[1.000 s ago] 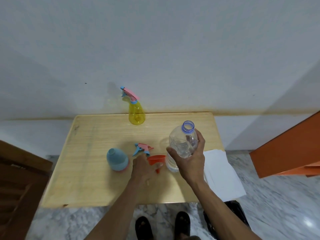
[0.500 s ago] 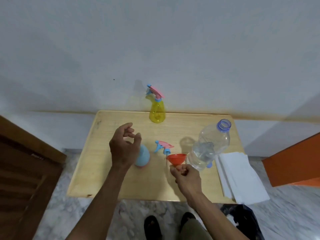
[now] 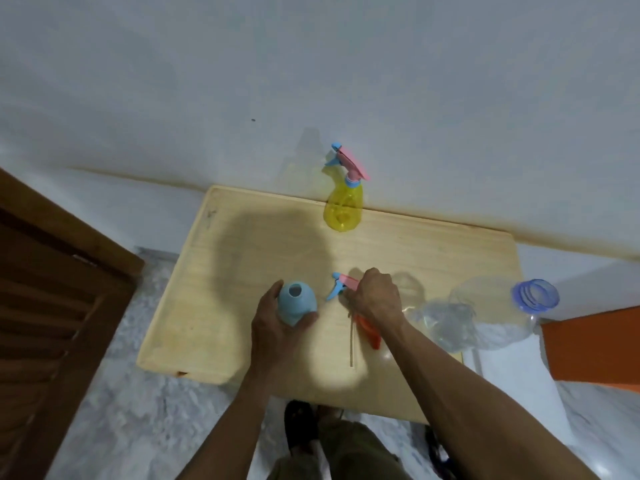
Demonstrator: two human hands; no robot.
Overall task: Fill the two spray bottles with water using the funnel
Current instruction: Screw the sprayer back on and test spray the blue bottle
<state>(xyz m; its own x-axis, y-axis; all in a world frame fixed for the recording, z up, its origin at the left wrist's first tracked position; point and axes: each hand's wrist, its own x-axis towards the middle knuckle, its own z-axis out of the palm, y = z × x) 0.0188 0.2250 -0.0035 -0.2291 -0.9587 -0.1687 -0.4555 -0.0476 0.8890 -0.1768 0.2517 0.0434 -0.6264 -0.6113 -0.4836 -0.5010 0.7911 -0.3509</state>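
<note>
Two spray bottles sat on the wooden table: my left hand gripped the uncapped blue bottle near centre; the capped yellow bottle stood far. My right hand curled around the pink trigger head, the orange funnel beneath my wrist. A clear water bottle lay right. I read no labels.

On the counter: capped spray bottle at rear; open spray bottle at front; loose sprayer head just right of it; water bottle far right.

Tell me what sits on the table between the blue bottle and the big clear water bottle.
In the head view, between the blue bottle and the clear water bottle: the detached pink-and-blue spray head, the right hand on it, and the orange funnel.
</note>
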